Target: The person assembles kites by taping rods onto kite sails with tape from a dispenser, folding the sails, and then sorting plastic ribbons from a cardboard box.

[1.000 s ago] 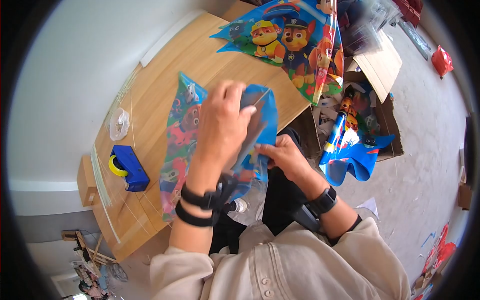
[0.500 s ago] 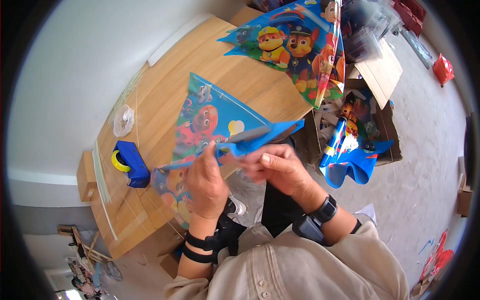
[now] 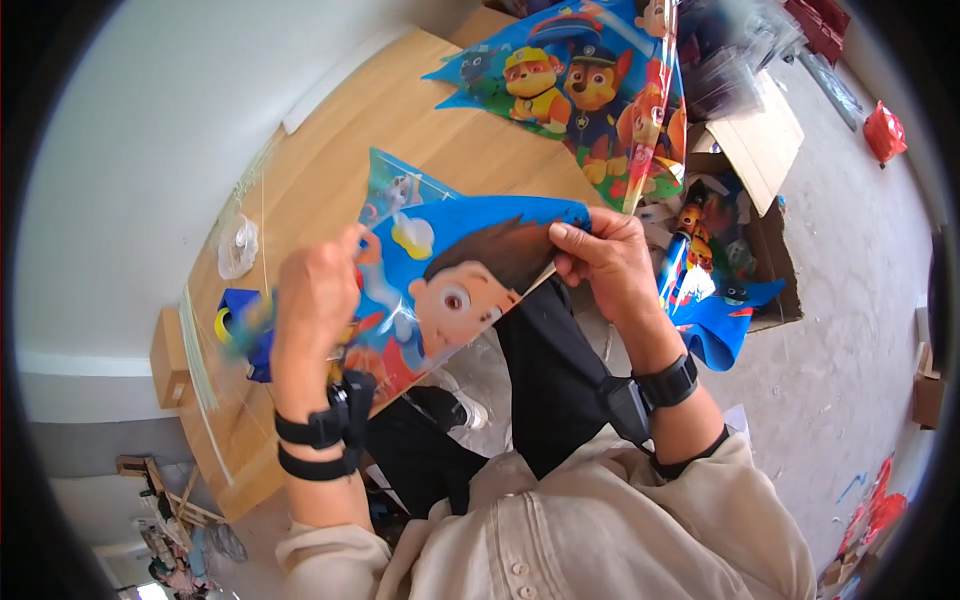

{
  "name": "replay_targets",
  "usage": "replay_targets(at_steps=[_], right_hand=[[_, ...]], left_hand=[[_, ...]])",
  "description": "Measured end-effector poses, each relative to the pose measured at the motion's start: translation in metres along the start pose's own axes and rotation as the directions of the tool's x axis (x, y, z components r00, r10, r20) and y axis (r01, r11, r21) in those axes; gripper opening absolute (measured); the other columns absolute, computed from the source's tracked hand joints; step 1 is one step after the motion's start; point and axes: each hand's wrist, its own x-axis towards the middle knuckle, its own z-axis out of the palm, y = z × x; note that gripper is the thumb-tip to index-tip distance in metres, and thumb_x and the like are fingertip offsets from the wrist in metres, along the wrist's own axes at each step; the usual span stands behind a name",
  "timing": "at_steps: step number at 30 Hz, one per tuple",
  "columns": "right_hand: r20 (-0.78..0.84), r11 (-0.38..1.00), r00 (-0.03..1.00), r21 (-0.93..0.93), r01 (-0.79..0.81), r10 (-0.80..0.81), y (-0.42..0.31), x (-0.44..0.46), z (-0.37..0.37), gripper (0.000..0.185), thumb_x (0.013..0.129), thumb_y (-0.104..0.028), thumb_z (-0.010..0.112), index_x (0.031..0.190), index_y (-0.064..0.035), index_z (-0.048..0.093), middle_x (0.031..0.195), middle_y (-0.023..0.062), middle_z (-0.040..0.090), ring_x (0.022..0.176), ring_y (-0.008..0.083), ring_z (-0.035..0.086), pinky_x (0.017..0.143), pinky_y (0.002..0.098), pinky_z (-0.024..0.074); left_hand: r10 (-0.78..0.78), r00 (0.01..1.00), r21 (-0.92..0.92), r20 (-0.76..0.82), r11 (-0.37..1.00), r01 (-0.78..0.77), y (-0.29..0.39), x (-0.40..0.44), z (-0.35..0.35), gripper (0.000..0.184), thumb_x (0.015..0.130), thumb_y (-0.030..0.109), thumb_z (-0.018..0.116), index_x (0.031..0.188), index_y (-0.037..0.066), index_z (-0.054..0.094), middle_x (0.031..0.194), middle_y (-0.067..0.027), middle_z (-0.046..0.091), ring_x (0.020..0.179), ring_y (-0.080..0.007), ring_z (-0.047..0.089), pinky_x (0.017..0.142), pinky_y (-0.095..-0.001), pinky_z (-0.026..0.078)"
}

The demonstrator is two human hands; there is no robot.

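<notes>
A thin blue kite [image 3: 440, 290] with a cartoon boy's face is stretched between my hands, above the table's near edge. My right hand [image 3: 607, 258] pinches its right corner, thumb on top. At the kite's left edge is my left hand [image 3: 318, 300], fingers curled and somewhat blurred, gripping the sheet. Another part of the printed sheet [image 3: 388, 183] with a thin spar along its edge shows behind it. More printed kites [image 3: 560, 85] lie at the far end of the table, some overlapping.
On the wooden table [image 3: 330, 150] are a blue tape dispenser [image 3: 240, 300], partly hidden by my left arm, a clear plastic bag [image 3: 238, 247] and thin pale sticks [image 3: 200, 350]. To the right, an open cardboard box [image 3: 785, 265] holds scraps and a kite [image 3: 715, 320]. A red bag [image 3: 885, 135] lies on the floor.
My hands have moved apart, left hand leftward and right hand up and right. The kite, folded before, is now spread, with the boy's face showing.
</notes>
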Motion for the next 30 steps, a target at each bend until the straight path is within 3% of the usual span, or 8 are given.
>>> replay_targets(at_steps=[2,9,11,14,16,22,26,30], right_hand=[[0.075,0.979,0.977,-0.041,-0.199,0.202,0.013,-0.005,-0.006,0.007,0.079,-0.008,0.065,0.079,-0.0015,0.065,0.062,0.0021,0.06,0.049,0.0063,0.053,0.041,0.0183,0.0403],[0.079,0.902,0.911,0.127,-0.412,0.405,0.063,-0.011,-0.012,0.007,0.081,-0.007,0.063,0.086,-0.002,0.062,0.072,0.0032,0.061,0.055,0.0111,0.059,0.047,0.0204,0.0475],[0.072,0.901,0.913,0.152,-0.407,0.4,0.068,-0.011,-0.013,0.008,0.082,-0.008,0.062,0.088,-0.0024,0.061,0.074,0.0037,0.061,0.057,0.0124,0.06,0.048,0.021,0.0484],[0.026,0.88,0.895,0.17,-0.443,0.445,0.069,-0.011,-0.006,0.012,0.085,-0.012,0.059,0.091,-0.0021,0.06,0.075,0.0041,0.06,0.059,0.0147,0.062,0.048,0.0223,0.0494],[-0.177,0.899,0.881,0.107,-0.425,0.438,0.064,-0.012,0.005,0.017,0.086,-0.018,0.058,0.092,-0.0018,0.059,0.076,0.0044,0.059,0.058,0.0155,0.062,0.047,0.0218,0.0492],[-0.214,0.907,0.898,-0.09,-0.41,0.385,0.093,-0.004,-0.003,0.012,0.082,-0.014,0.063,0.085,-0.0036,0.059,0.068,0.0003,0.054,0.048,0.0115,0.055,0.036,0.0177,0.0371],[-0.19,0.908,0.903,-0.095,-0.408,0.385,0.094,-0.003,0.005,0.01,0.082,-0.012,0.063,0.077,-0.0067,0.056,0.063,-0.0004,0.053,0.048,0.0104,0.054,0.036,0.0169,0.0348],[-0.234,0.928,0.905,-0.028,-0.371,0.355,0.093,0.003,0.006,0.013,0.086,-0.013,0.058,0.076,-0.0074,0.051,0.059,0.0005,0.049,0.048,0.0115,0.053,0.036,0.017,0.0352]], left_hand=[[-0.037,0.987,0.265,0.155,0.964,-0.006,-0.006,0.022,-0.01,0.015,0.077,0.01,0.05,0.081,0.005,0.063,0.074,-0.0203,0.06,0.072,-0.0372,0.058,0.063,-0.0401,0.046],[0.124,0.965,0.393,0.233,0.895,-0.21,-0.071,0.042,0.08,0.006,0.069,0.008,0.061,0.069,0.003,0.058,0.07,-0.0176,0.06,0.07,-0.0346,0.059,0.06,-0.045,0.045],[0.258,0.964,0.351,-0.064,0.91,-0.22,-0.074,0.027,0.095,0.015,0.069,0.011,0.063,0.081,0.002,0.06,0.087,-0.0146,0.062,0.087,-0.0315,0.058,0.071,-0.0448,0.044],[0.061,0.991,0.117,0.119,0.99,-0.075,-0.072,0.008,0.089,0.032,0.07,0.01,0.063,0.101,0.001,0.059,0.101,-0.0158,0.059,0.099,-0.0322,0.054,0.083,-0.0409,0.043],[0.017,0.986,0.008,0.165,1.0,-0.018,-0.078,-0.012,0.08,0.029,0.072,0.01,0.063,0.099,0.001,0.059,0.099,-0.0156,0.06,0.096,-0.0326,0.055,0.083,-0.0396,0.044],[-0.283,0.948,-0.238,-0.147,0.94,0.244,-0.15,-0.09,0.057,0.009,0.071,0.01,0.063,0.073,0.002,0.06,0.078,-0.0187,0.059,0.079,-0.0331,0.057,0.068,-0.0395,0.044],[-0.693,0.542,-0.503,-0.476,0.72,0.478,-0.239,-0.147,0.041,0.01,0.076,0.01,0.059,0.071,0.001,0.061,0.062,-0.0094,0.059,0.059,-0.021,0.057,0.055,-0.033,0.045],[-0.857,0.312,-0.634,-0.411,0.515,0.577,-0.287,-0.178,0.016,0.009,0.076,0.01,0.06,0.073,0.002,0.062,0.061,-0.0037,0.056,0.054,-0.0145,0.052,0.049,-0.0309,0.042]])
